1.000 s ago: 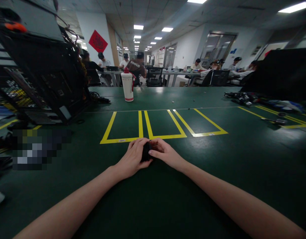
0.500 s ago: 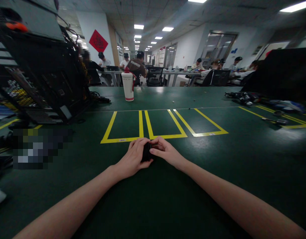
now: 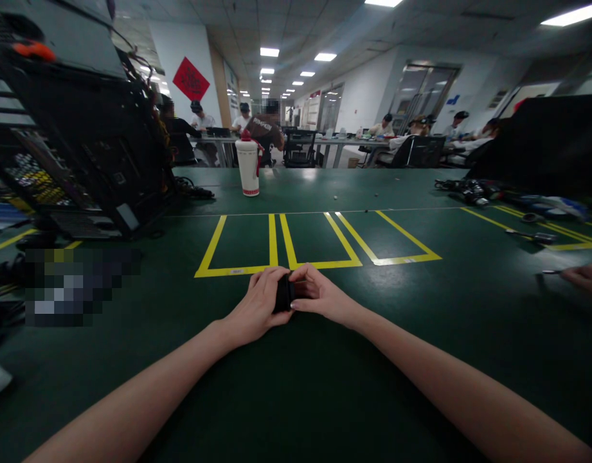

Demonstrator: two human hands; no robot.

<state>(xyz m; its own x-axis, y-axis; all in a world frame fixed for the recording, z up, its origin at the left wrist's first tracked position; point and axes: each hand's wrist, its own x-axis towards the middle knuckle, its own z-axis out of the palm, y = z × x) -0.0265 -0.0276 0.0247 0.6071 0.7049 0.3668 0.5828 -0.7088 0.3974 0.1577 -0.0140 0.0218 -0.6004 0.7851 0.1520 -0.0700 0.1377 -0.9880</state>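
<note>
A small black object (image 3: 284,294) with a raised rim on its right side is between my hands, just in front of the yellow tape; its exact kind I cannot make out. My left hand (image 3: 255,301) is wrapped round it from the left, fingers over the top and thumb along the near side. From the right, my right hand (image 3: 325,297) grips its rim, with the index finger at the upper edge and the thumb at the lower. The fingers hide much of the object. Beneath both hands lies the dark green table (image 3: 296,386).
Yellow tape outlines (image 3: 319,265) mark the table ahead. Beyond them stands a white cup with a red lid (image 3: 249,168). An opened computer case (image 3: 107,141) fills the left side. Cables and tools (image 3: 474,190) lie at right, where another person's hand (image 3: 587,278) reaches in.
My right thumb has moved down along the object's rim, and the right fingers are spread slightly wider. My left hand stays in place. Another person's hand has appeared at the right edge.
</note>
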